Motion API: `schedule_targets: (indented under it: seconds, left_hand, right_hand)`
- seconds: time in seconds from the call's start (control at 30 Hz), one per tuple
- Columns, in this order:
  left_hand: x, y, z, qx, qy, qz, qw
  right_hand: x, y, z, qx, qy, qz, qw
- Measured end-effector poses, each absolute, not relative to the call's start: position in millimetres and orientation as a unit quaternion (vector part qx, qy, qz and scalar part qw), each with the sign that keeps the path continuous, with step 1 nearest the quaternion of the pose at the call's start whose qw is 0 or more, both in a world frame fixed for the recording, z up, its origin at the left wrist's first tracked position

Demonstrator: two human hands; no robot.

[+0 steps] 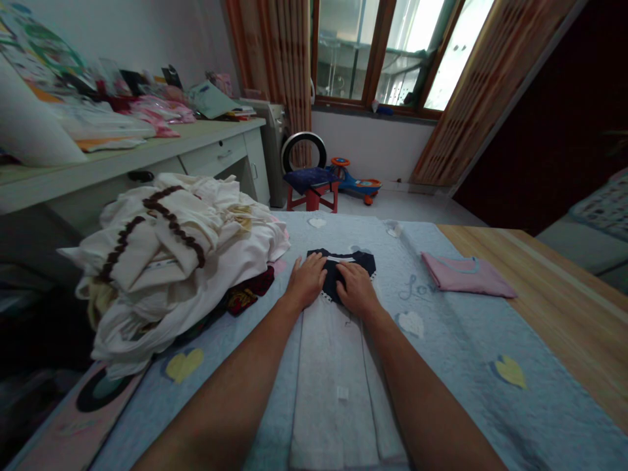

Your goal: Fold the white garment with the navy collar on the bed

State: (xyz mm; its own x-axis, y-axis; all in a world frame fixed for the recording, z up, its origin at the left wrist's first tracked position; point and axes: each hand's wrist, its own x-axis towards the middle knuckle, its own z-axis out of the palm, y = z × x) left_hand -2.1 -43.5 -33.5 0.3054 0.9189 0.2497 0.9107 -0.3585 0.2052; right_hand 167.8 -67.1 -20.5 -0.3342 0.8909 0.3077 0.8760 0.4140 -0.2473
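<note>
Our left hand (307, 281) and right hand (357, 289) lie open, gripping nothing, palms smoothing the garment's (333, 392) navy collar (362, 263) flat.

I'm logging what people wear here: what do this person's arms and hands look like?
The left hand and right hand are bare, without gloves. The left forearm and right forearm are bare too: no sleeve, watch or bracelet shows before they leave the view.
</note>
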Motion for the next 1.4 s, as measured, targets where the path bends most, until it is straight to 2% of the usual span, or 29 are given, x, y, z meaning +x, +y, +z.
schedule_targets:
  seconds: [0.3, 0.47, 0.57, 0.67, 0.77, 0.83, 0.97, 1.13, 1.27, 1.4]
  left_hand:
    - [-2.1, -50.3, -33.5, 0.800, 0.587, 0.122, 0.014]
    - [-1.5, -52.3, -31.4, 0.789, 0.603, 0.116, 0.030]
    - [-0.9, -52.8, -30.4, 0.782, 0.612, 0.114, 0.033]
    - [-0.5, -52.2, -29.2, 0.779, 0.615, 0.113, 0.037]
    - [-0.7, -50.4, -29.4, 0.774, 0.621, 0.116, 0.038]
    - [-1.6, -49.0, -30.2, 0.771, 0.623, 0.123, 0.037]
    - [-3.7, -49.2, -27.4, 0.767, 0.621, 0.156, 0.035]
    - [6.6, -59.5, -17.2, 0.815, 0.537, 0.215, 0.015]
    - [26.7, -71.6, -19.5, 0.871, 0.457, 0.177, 0.046]
    - [38.5, -80.6, -24.7, 0.879, 0.454, 0.126, 0.069]
  right_hand:
    - [164.3, -72.9, -23.0, -0.549, -0.828, 0.051, 0.103]
    - [167.6, -75.7, -19.7, -0.536, -0.837, 0.071, 0.084]
    - [169.2, -74.7, -18.2, -0.523, -0.841, 0.074, 0.114]
    - [172.9, -70.8, -15.0, -0.517, -0.833, 0.058, 0.189]
    - [181.9, -64.7, -11.3, -0.562, -0.787, 0.028, 0.254]
    - [190.7, -60.4, -10.5, -0.613, -0.745, 0.016, 0.262]
    - [207.1, -53.4, -14.7, -0.675, -0.700, 0.010, 0.235]
    - [211.0, -49.7, -23.5, -0.668, -0.718, 0.034, 0.192]
    - [208.1, -50.2, -28.4, -0.667, -0.726, 0.050, 0.157]
    - [208.0, -50.1, -29.3, -0.668, -0.732, 0.058, 0.125]
